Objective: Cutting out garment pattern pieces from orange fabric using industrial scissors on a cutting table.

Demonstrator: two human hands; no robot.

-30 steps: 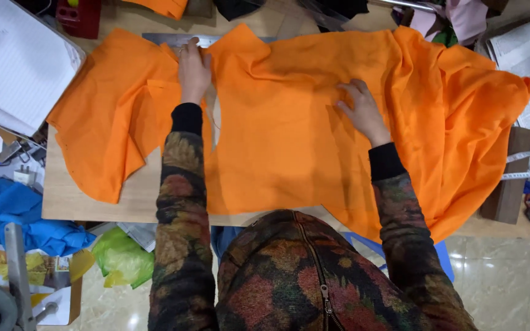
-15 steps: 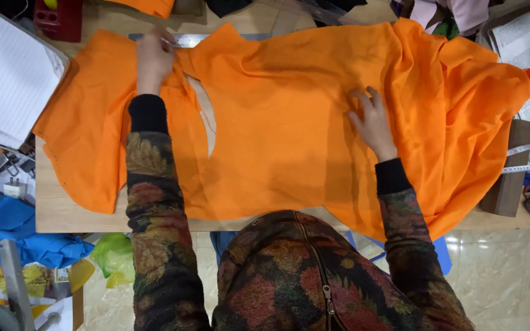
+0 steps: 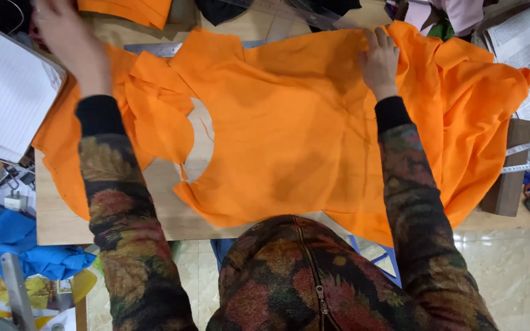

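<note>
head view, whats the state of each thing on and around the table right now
orange fabric: spread over the table, bunched at the right edge
cut orange piece: separate, lying left of the main cloth
left hand: raised at the far left, blurred
right hand: pressed flat on the cloth's far edge
metal ruler: flat, partly covered
notebook: open
blue cloth: crumpled

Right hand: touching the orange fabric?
Touching. Head view shows the right hand lying flat on the orange fabric near its far edge, fingers spread.

Orange fabric (image 3: 289, 141); floral dark sleeves (image 3: 124, 208); blue cloth (image 3: 7, 236).
</note>
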